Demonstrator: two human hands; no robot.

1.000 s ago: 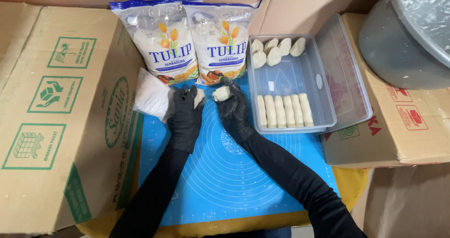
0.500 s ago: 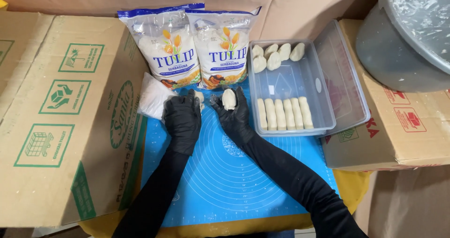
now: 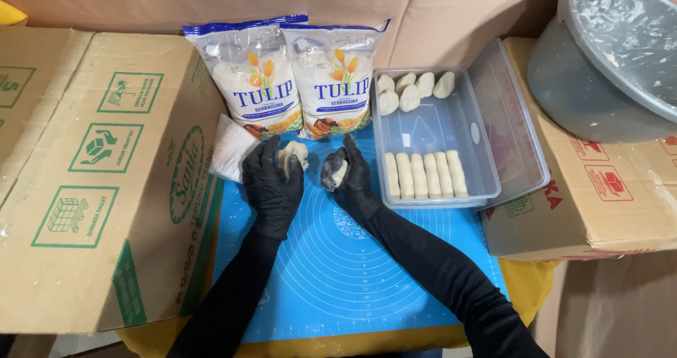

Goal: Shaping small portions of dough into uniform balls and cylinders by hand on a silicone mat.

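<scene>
At frame centre, over the blue mat, two black-gloved hands each grip pale dough. Largest, the left hand curls its fingers round a lumpy, off-white piece; the right hand closes on a smaller, smoother piece, beside the clear tub.

Two flour bags, white with blue tops and orange flower prints, stand side by side at the mat's far edge. Left: large brown carton with green printed symbols. Right: brown carton with red markings, under a grey basin.
</scene>
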